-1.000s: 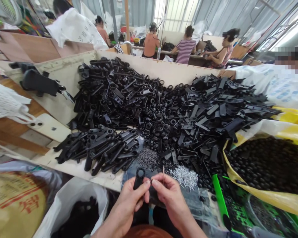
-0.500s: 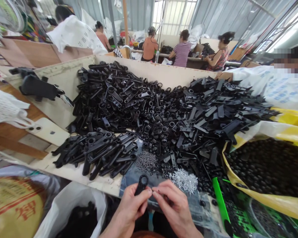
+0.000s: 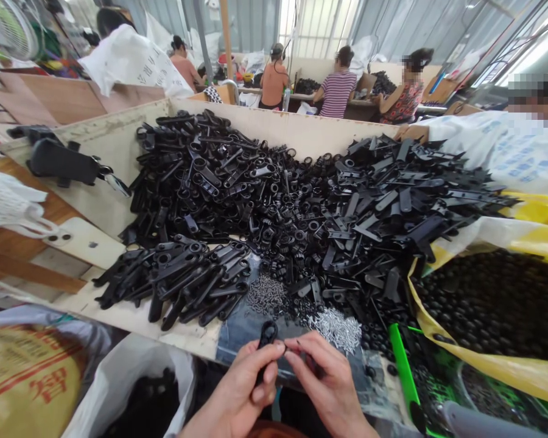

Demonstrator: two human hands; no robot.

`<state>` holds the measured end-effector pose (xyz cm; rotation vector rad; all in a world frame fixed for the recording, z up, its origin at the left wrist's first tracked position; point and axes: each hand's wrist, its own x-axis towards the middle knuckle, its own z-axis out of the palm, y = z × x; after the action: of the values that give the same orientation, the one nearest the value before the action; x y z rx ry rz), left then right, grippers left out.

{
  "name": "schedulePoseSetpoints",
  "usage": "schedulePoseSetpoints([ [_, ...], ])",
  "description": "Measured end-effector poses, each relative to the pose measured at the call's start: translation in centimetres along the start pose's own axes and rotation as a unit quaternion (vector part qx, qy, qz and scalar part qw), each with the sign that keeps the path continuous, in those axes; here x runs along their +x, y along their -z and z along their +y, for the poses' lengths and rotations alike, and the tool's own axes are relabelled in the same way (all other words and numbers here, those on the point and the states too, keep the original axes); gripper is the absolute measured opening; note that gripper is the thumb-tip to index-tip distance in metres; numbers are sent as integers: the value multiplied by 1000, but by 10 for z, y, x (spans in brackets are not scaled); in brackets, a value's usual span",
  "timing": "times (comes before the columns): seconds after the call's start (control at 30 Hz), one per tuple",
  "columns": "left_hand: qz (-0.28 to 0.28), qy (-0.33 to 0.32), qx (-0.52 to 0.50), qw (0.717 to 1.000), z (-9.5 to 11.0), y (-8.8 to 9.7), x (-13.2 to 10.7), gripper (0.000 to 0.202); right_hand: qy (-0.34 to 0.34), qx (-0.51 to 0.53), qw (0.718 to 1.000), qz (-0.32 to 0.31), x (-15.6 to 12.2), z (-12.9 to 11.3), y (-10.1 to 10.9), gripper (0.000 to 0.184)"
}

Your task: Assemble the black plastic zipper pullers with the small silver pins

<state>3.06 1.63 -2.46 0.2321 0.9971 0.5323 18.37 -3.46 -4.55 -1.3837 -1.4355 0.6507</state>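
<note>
My left hand (image 3: 251,380) is closed round a black plastic handle (image 3: 268,331), whose ringed end sticks up above the thumb. Close against it, my right hand (image 3: 322,377) has its thumb and forefinger pinched at the side of the handle; whatever small part lies in that pinch is too small to name. Just beyond the hands lie a heap of small dark screws (image 3: 267,295) and a heap of shiny silver pins (image 3: 338,328). Left of these, similar black handles (image 3: 178,280) are laid out in a row-like pile.
A large mound of black plastic parts (image 3: 237,176) fills the walled bench. At right stand a yellow-edged sack (image 3: 422,304) of round black pieces and a green tray (image 3: 404,371). A white sack (image 3: 105,389) and a phone (image 3: 89,243) are at left. Several people sit working behind.
The handle has turned in my left hand so its ring faces differently, and my right fingers have shifted slightly at its side. The view has moved a little. A grey shape now shows at lower right.
</note>
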Motion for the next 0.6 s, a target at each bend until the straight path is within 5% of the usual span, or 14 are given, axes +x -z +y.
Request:
schedulePoseSetpoints([
  [0.6,0,30,-16,999,0,-4,-6,44,8,-7,1000,15,0,1,-3,11],
])
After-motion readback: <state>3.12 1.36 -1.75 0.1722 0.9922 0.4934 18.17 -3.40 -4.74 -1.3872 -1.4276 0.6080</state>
